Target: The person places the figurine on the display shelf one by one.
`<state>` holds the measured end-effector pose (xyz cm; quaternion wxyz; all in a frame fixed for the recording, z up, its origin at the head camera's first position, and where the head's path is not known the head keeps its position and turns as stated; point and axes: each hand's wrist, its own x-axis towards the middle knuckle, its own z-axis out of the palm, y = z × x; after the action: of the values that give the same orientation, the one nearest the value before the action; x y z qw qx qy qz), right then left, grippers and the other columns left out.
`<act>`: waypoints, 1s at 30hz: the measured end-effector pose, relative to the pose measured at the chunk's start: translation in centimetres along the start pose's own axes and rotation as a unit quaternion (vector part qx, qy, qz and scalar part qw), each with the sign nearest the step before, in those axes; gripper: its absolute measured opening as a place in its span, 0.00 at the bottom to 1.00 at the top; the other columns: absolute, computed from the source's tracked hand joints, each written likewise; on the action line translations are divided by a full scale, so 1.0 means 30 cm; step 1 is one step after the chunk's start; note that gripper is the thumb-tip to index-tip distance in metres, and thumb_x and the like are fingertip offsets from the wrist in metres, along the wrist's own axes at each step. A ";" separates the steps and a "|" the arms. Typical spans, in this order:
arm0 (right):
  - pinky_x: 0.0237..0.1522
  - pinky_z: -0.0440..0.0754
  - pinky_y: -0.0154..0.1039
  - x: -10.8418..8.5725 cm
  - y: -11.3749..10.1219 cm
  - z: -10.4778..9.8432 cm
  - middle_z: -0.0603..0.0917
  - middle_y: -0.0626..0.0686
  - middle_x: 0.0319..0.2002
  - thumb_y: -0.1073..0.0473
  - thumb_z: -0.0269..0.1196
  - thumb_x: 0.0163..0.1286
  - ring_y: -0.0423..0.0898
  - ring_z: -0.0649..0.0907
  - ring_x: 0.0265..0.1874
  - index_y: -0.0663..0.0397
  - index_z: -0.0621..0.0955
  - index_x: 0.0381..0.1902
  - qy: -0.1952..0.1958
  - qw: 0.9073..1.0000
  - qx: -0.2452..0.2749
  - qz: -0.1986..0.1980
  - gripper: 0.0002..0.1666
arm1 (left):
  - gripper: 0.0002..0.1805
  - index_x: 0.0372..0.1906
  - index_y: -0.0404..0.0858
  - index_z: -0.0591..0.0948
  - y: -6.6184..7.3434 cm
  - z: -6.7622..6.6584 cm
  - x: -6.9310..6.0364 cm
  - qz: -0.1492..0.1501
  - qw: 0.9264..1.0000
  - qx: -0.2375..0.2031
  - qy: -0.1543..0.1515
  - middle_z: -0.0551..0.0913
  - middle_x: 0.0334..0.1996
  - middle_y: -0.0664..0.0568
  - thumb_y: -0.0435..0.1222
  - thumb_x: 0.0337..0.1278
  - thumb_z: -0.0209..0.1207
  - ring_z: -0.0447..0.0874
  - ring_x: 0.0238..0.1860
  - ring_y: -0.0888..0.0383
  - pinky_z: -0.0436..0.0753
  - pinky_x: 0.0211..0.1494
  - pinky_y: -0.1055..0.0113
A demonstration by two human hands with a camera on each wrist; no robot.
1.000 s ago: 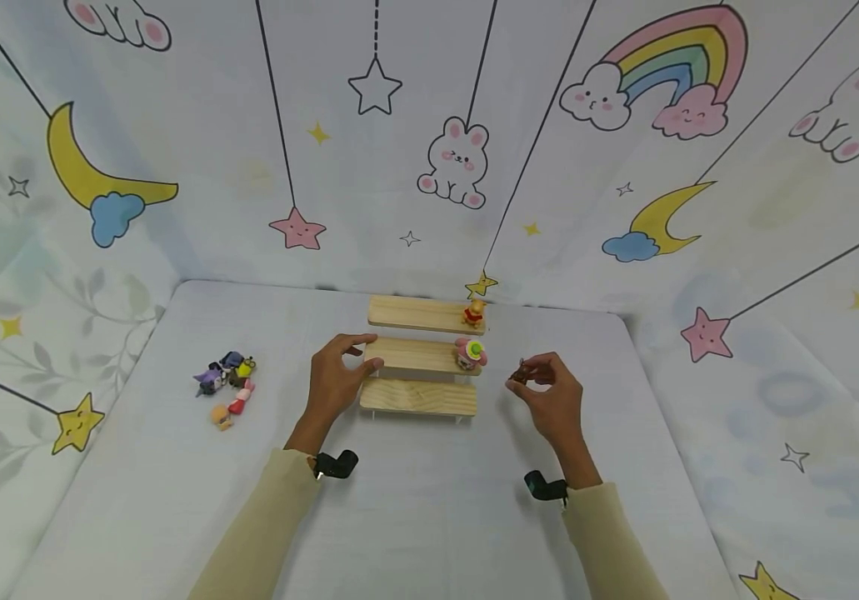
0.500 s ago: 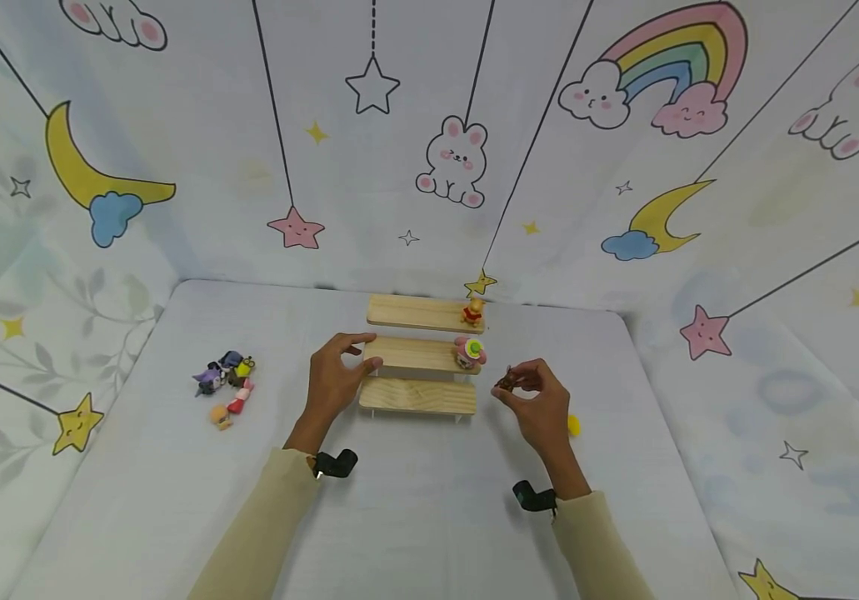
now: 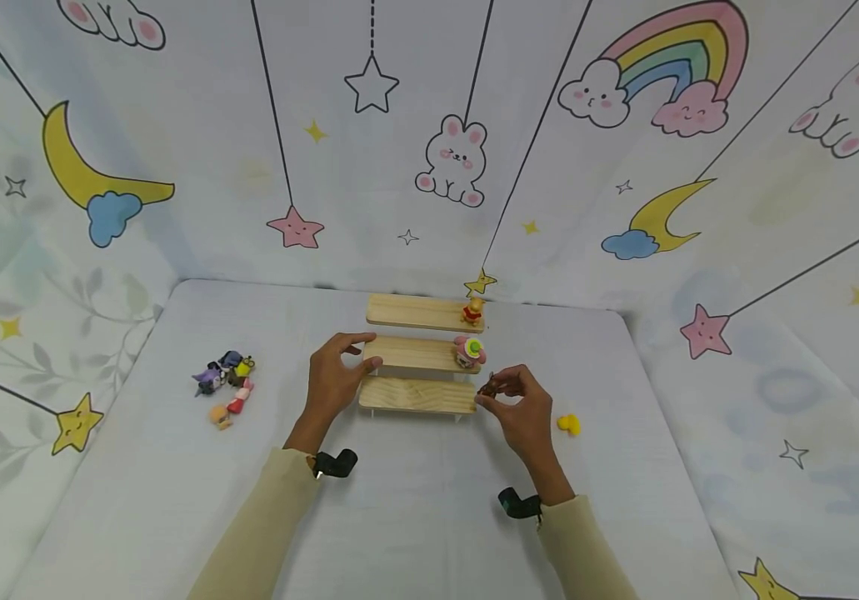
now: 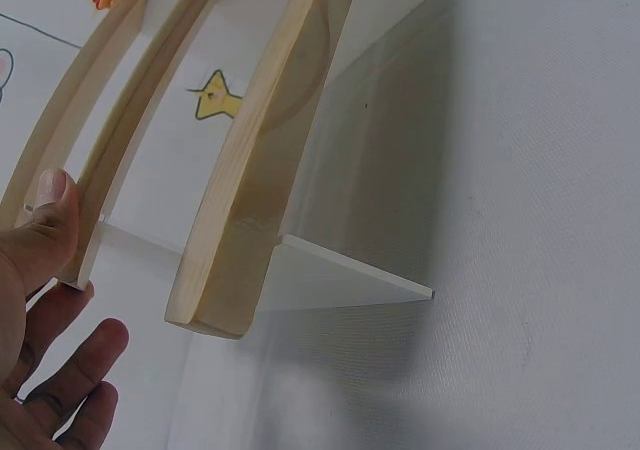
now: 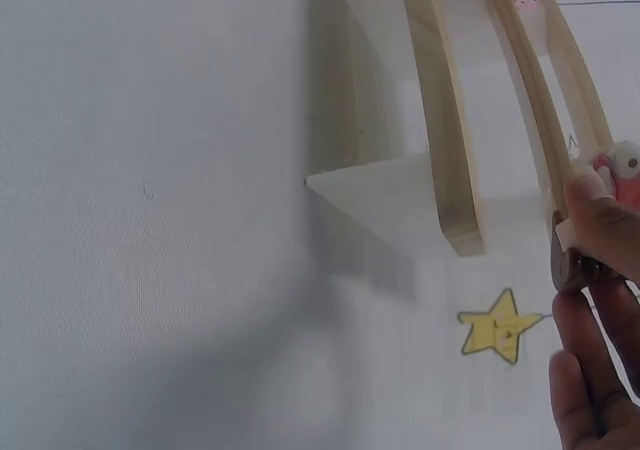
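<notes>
A three-tier stand with wooden shelves stands on the white-covered table. My left hand (image 3: pixel 333 382) grips the left end of the middle shelf (image 3: pixel 410 353), thumb and fingers at its edge. Beside the right end of the lowest shelf (image 3: pixel 417 395), my right hand (image 3: pixel 525 412) pinches a small dark-brown figurine (image 5: pixel 570 265) between thumb and fingers. Those fingers hide much of the figurine, so its shape is unclear. A pink figurine (image 3: pixel 468 352) with a green-and-white top sits at the middle shelf's right end. A yellow bear figurine in red (image 3: pixel 472 313) sits at the top shelf's right end.
Several small figurines (image 3: pixel 212 379) lie clustered on the table at the left, among them one in red (image 3: pixel 237 402) and a tan one (image 3: pixel 222 417). A small yellow object (image 3: pixel 568 425) lies right of my right hand. A printed cloth backdrop (image 3: pixel 369 167) rises behind the table.
My right hand has moved left and slightly toward me with the brown figurine, up to the lowest shelf's right end. This uncovers the yellow object. The left hand keeps its hold.
</notes>
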<state>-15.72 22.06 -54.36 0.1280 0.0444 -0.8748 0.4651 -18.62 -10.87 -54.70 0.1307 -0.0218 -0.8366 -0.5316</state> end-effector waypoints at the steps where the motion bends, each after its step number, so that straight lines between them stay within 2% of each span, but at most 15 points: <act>1: 0.52 0.86 0.46 -0.002 -0.002 0.005 0.88 0.45 0.45 0.58 0.83 0.56 0.41 0.84 0.44 0.47 0.82 0.49 -0.001 1.000 0.000 0.000 0.26 | 0.26 0.60 0.46 0.88 0.000 0.000 0.000 -0.002 1.000 0.001 0.000 0.88 0.57 0.47 0.42 0.56 0.78 0.85 0.55 0.44 0.82 0.60 0.45; 11: 0.50 0.85 0.39 -0.019 -0.016 0.063 0.89 0.46 0.44 0.60 0.84 0.55 0.42 0.84 0.43 0.48 0.82 0.47 -0.006 1.000 0.009 -0.008 0.25 | 0.26 0.60 0.47 0.88 -0.002 0.002 0.000 -0.010 1.000 0.004 -0.001 0.89 0.57 0.47 0.43 0.56 0.78 0.85 0.56 0.43 0.82 0.61 0.41; 20: 0.52 0.85 0.50 -0.022 -0.015 0.102 0.88 0.47 0.44 0.59 0.84 0.54 0.43 0.84 0.44 0.48 0.82 0.46 -0.010 1.000 0.018 -0.009 0.26 | 0.26 0.61 0.46 0.88 0.000 0.001 -0.002 -0.008 1.000 0.007 -0.001 0.89 0.57 0.47 0.43 0.56 0.78 0.85 0.56 0.44 0.82 0.61 0.42; 30: 0.51 0.85 0.57 -0.027 -0.009 0.125 0.89 0.47 0.43 0.58 0.85 0.51 0.44 0.84 0.43 0.47 0.81 0.45 -0.006 1.000 0.017 -0.009 0.27 | 0.26 0.61 0.46 0.88 0.001 0.000 -0.001 -0.010 1.000 0.005 -0.003 0.89 0.57 0.47 0.45 0.56 0.78 0.85 0.56 0.44 0.82 0.61 0.41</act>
<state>-15.57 18.78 -56.35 0.1262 0.0567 -0.8669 0.4789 -18.60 -10.87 -54.68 0.1233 -0.0140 -0.8397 -0.5286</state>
